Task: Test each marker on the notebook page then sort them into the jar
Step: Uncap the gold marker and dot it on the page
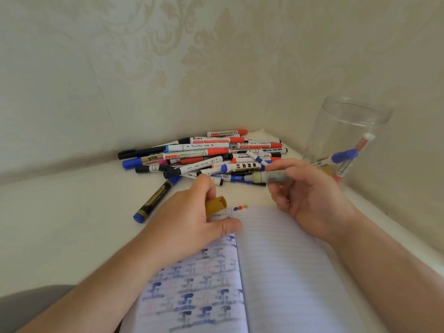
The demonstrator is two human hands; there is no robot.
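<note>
Your left hand [192, 212] is clamped on a marker [217, 209] at frame centre: fingers and thumb curl round its pale barrel, and its mustard-gold end points up and to the right, toward the top edge of the notebook [276, 260]. Your right hand [310, 191] sits just right of it, pinching a blurred greyish piece [276, 176] that I take to be the cap; its long axis runs left to right, roughly level with the pile. So the cap lies up and right of the gold end, near but apart from it, and the two axes are not lined up; to join them you would need to turn one toward the other.

Three small test dots [240, 208], blue, red and yellowish, sit on the page's top edge, between your two hands.

The jar [348, 131] stands at the right of the frame, near the wall, nearer your right hand than your left. It already holds a few markers, one with a blue cap [343, 156], leaning inside.

The pile [206, 157] of untested markers lies beyond the notebook at upper centre on the surface. Readable there: "Touch Han" in script on a white barrel, a big "W" on two others, and what looks like "BOARD" upside down on red-capped ones. Other print is too small to tell. A dark, gold-labelled blue marker [156, 199] lies apart, left of your left hand.
</note>
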